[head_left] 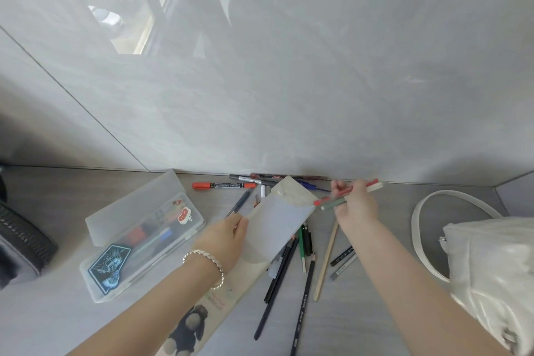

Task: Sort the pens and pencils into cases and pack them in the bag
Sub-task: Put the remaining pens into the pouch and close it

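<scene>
My left hand (228,237) grips a frosted soft pouch case (278,225) by its left edge, its snap flap folded back at the top. Just right of the flap, my right hand (357,205) holds a bunch of pencils (332,199), red and green ones, pointing toward the pouch mouth. An open clear hard case (150,237) with stickers lies to the left, with markers inside. Loose black and green pencils (289,263) lie under the pouch. Several markers (225,185) lie by the wall. A white bag (491,263) sits at the right.
A tiled wall (289,66) rises right behind the markers. A dark zipped pouch (20,240) lies at the far left edge. A wooden stick (326,260) and two flat lead boxes (344,261) lie between the pencils and the bag strap (416,228).
</scene>
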Tool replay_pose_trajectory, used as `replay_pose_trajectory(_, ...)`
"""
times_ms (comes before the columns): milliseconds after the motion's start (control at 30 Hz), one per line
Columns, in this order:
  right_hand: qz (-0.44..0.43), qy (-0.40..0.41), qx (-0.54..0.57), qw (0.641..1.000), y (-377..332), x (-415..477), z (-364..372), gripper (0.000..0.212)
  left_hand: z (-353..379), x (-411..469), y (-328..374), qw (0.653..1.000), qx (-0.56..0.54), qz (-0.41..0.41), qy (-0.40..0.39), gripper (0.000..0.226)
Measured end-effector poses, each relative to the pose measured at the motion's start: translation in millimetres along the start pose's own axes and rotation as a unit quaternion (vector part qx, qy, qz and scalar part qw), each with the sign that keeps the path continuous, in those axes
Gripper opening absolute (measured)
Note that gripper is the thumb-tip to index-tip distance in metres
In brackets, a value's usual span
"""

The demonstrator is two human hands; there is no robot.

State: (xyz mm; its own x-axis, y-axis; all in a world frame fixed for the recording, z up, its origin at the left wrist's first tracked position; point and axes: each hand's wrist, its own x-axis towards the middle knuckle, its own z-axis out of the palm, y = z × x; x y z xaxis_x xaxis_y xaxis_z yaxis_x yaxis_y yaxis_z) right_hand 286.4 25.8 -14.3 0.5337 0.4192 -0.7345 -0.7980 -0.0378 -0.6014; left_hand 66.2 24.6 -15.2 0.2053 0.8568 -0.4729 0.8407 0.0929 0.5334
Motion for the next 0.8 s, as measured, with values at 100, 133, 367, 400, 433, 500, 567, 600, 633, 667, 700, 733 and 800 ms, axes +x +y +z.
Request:
replay_pose_trajectory(100,-0.032,-0.125,0.051,0.99,2.3,-57.3,-2.1,0.019,4.9,-3.1,3.9,1.0,0.003,0.002,-0.007,0.036)
replay_pose_trajectory(133,-0.046,-0.163,0.049,0.984,5.1,-73.6,-1.8,0.028,6.6,-5.2,5.9,1.0,0.004,0.007,-0.011,0.035)
replay_pose_trajectory(367,-0.176,-0.243,-0.171,0.938,50.6,-102.9,-15.9,0.057,5.6,-18.5,16.8,0.998,-0.037,0.048,-0.01,0.036)
replay_pose_trajectory(400,-0.191,-0.237,-0.19,0.933,53.8,-103.6,-18.2,0.054,4.6,-19.9,15.7,0.998,-0.039,0.05,-0.008,0.036)
replay_pose_trajectory(433,-0.217,-0.228,-0.209,0.926,56.5,-103.7,-20.6,0.05,3.7,-21.5,14.0,0.998,-0.038,0.051,-0.003,0.037)
replay_pose_trajectory(500,-0.31,-0.201,-0.299,0.88,60.2,-101.5,-25.3,0.039,1.8,-24.3,10.1,0.998,-0.038,0.045,0.007,0.037)
replay_pose_trajectory(567,-0.386,-0.219,-0.457,0.771,63.7,-96.7,-29.3,0.024,-0.2,-26.1,6.7,0.998,-0.043,0.033,0.013,0.038)
replay_pose_trajectory(600,-0.398,-0.247,-0.522,0.712,65.4,-94.6,-31.5,0.015,-1.2,-26.6,4.9,0.999,-0.04,0.028,0.013,0.038)
replay_pose_trajectory(633,-0.408,-0.27,-0.574,0.656,65.8,-92.4,-32.9,0.015,-1.9,-26.4,3.0,0.999,-0.036,0.023,0.012,0.037)
replay_pose_trajectory(667,-0.433,-0.287,-0.601,0.608,63.6,-90.3,-32.4,0.021,-2.7,-26.0,1.0,0.999,-0.033,0.017,0.01,0.036)
replay_pose_trajectory(700,-0.469,-0.297,-0.601,0.575,59.4,-86.8,-30.1,0.026,-4.1,-25.7,-0.9,0.999,-0.031,0.01,0.01,0.035)
replay_pose_trajectory(733,-0.514,-0.301,-0.58,0.556,54.6,-81.1,-26.9,0.028,-5.5,-25.0,-3.0,0.999,-0.032,0.002,0.011,0.035)
replay_pose_trajectory(800,-0.554,-0.273,-0.541,0.57,41.9,-66.3,-19.2,0.019,-8.4,-23.2,-7.9,0.999,-0.036,-0.011,0.021,0.036)
